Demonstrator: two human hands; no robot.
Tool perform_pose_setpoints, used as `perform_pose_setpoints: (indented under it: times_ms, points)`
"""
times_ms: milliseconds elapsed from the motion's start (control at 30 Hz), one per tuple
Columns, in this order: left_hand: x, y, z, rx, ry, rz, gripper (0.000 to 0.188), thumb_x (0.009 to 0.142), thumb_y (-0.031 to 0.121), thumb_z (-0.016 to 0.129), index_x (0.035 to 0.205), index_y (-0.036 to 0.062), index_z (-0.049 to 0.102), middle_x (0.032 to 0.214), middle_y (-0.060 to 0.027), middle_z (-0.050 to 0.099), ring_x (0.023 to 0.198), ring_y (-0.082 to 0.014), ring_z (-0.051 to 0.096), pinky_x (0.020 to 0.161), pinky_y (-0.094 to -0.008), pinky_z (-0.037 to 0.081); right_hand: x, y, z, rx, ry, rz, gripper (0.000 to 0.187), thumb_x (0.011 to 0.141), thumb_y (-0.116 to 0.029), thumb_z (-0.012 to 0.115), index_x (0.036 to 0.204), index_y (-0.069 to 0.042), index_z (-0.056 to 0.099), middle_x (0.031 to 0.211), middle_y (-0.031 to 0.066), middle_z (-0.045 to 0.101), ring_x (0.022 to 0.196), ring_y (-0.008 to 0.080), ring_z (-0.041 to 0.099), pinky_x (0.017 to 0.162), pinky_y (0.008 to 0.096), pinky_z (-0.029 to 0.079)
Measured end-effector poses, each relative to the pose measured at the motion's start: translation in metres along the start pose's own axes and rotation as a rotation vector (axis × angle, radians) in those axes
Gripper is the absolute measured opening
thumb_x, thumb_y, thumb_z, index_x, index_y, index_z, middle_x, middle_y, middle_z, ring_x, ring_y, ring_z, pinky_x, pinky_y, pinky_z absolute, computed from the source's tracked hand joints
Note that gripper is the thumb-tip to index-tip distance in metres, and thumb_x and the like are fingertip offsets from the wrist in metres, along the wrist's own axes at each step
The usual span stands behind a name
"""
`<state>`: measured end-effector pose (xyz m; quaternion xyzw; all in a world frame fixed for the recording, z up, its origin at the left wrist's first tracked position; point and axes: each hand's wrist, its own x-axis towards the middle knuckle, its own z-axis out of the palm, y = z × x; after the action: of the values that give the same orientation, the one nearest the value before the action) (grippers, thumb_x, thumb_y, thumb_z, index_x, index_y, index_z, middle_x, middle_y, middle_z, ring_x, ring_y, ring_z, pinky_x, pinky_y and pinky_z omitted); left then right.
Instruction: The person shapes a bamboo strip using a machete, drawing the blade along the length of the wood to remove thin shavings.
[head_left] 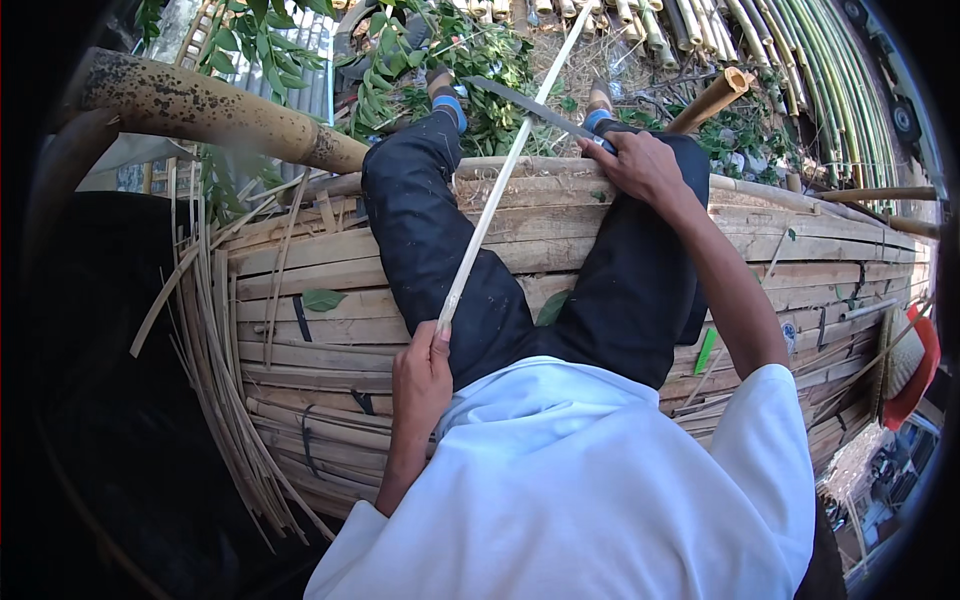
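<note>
My left hand (422, 378), near my left hip, is closed round the near end of a long pale bamboo strip (490, 212). The strip slants up and away between my knees, its far part reaching the top of the view. My right hand (640, 165), over my right knee, grips the handle of a long-bladed knife (525, 102). Its grey blade points to the left and crosses the strip beyond my knees; whether it touches the strip I cannot tell. The fingers round the handle are partly hidden.
I sit on a platform of stacked bamboo slats (320, 258). Thin bamboo strips (222, 385) lie bundled at the left. A thick bamboo pole (215, 112) stands out at upper left, a cut bamboo stub (712, 100) past my right knee. Leafy branches (495, 85) and bamboo poles (815, 70) lie beyond.
</note>
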<state>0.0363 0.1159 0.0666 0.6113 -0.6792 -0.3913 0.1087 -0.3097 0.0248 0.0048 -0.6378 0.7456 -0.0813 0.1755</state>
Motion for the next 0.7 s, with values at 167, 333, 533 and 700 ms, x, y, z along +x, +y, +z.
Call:
perform_pose_setpoints:
  times_ms: [167, 333, 533, 700]
  points:
    - [-0.002, -0.008, 0.001, -0.064, 0.031, -0.055, 0.022, 0.099, 0.023, 0.046, 0.094, 0.0025, 0.055, 0.062, -0.0184, 0.05, 0.055, -0.0356, 0.053, 0.052, -0.0412, 0.04, -0.016, -0.042, 0.009, 0.086, -0.044, -0.174, 0.062, 0.088, -0.065, 0.045, 0.075, -0.008, 0.065, 0.055, 0.0151, 0.058, 0.057, 0.0357, 0.063, 0.055, 0.0461, 0.05]
    - [0.006, -0.032, 0.007, -0.273, -0.022, -0.072, 0.032, 0.101, 0.03, 0.046, 0.089, 0.0015, 0.054, 0.058, -0.0049, 0.044, 0.053, -0.0127, 0.044, 0.05, -0.0312, 0.037, -0.044, -0.082, 0.029, 0.047, -0.092, -0.466, 0.057, 0.087, -0.062, 0.051, 0.068, -0.008, 0.057, 0.051, 0.014, 0.053, 0.051, 0.0358, 0.058, 0.049, 0.0451, 0.045]
    - [-0.002, -0.04, 0.003, -0.405, -0.097, -0.183, 0.036, 0.101, 0.032, 0.046, 0.084, 0.0012, 0.053, 0.058, -0.0013, 0.043, 0.055, -0.0074, 0.041, 0.05, -0.0269, 0.035, 0.005, -0.025, 0.014, 0.009, 0.008, -0.153, 0.063, 0.088, -0.065, 0.046, 0.071, -0.006, 0.064, 0.055, 0.0151, 0.059, 0.057, 0.0349, 0.063, 0.053, 0.0454, 0.05]
    - [-0.001, -0.04, 0.014, -0.347, -0.056, -0.14, 0.036, 0.101, 0.032, 0.047, 0.083, 0.0012, 0.053, 0.057, -0.0029, 0.045, 0.053, -0.0093, 0.043, 0.05, -0.0281, 0.035, 0.005, -0.029, 0.012, 0.089, 0.027, -0.031, 0.066, 0.087, -0.067, 0.045, 0.072, -0.005, 0.065, 0.056, 0.0158, 0.059, 0.059, 0.0352, 0.064, 0.055, 0.0459, 0.05]
